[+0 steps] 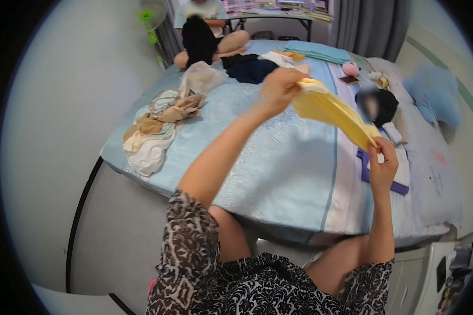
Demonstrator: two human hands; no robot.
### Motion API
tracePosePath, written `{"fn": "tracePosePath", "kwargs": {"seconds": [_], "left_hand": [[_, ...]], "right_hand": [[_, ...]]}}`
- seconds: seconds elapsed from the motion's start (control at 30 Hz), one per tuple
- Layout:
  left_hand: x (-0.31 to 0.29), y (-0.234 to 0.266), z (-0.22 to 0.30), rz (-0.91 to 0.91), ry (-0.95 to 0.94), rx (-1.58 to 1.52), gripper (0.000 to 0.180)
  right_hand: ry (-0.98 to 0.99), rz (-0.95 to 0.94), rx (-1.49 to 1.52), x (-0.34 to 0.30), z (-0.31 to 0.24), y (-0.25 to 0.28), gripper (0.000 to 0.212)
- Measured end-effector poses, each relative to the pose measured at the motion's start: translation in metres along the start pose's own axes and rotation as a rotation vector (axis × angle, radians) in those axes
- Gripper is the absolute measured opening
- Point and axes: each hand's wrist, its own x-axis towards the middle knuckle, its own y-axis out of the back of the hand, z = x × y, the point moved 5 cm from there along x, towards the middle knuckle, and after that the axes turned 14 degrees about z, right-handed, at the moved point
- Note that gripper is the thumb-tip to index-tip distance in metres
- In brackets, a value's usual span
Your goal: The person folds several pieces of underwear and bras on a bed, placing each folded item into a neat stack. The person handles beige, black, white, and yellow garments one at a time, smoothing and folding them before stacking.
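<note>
A yellow cloth garment [331, 107] is stretched in the air above the bed, its exact kind hard to make out. My left hand [281, 92] pinches its upper left end, fingers closed on the fabric. At its lower right end, my right hand [382, 157] grips the other edge between thumb and fingers. Below and behind my right hand lie folded white and purple clothes [402, 170]. The pale blue bedspread [268, 157] stretches beneath both arms, with a shadow on it under the garment.
On the bed's left lies a heap of beige and white clothes [155, 126] beside a clear plastic bag [202, 77]. Dark clothes [249, 68] sit farther back, near a seated person [205, 37] holding black fabric. Pillows [431, 94] line the right; a white cabinet [415, 278] stands at lower right.
</note>
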Motion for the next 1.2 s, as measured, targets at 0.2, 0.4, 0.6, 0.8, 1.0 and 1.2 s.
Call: {"fn": "tracePosePath", "kwargs": {"seconds": [0.2, 0.4, 0.6, 0.8, 1.0, 1.2], "left_hand": [[-0.143, 0.051, -0.019, -0.221, 0.192, -0.004, 0.028], [-0.23, 0.08, -0.004, -0.539, 0.421, 0.072, 0.051], [-0.242, 0.048, -0.011, -0.308, 0.35, 0.221, 0.044], [-0.198, -0.018, 0.007, -0.39, 0.09, 0.15, 0.037], [-0.142, -0.108, -0.103, -0.266, 0.261, 0.249, 0.034], [-0.14, -0.199, -0.125, -0.789, 0.242, 0.525, 0.033]], "right_hand": [[0.08, -0.473, -0.157, -0.093, -0.01, 0.018, 0.017], [-0.396, -0.57, -0.144, -0.126, 0.042, 0.046, 0.016], [-0.484, -0.479, -0.155, -0.134, 0.092, -0.002, 0.027], [-0.452, -0.432, -0.166, -0.134, 0.104, -0.026, 0.037], [-0.594, -0.616, -0.139, -0.133, 0.102, -0.042, 0.036], [-0.485, -0.588, -0.155, -0.124, 0.095, -0.054, 0.037]]}}
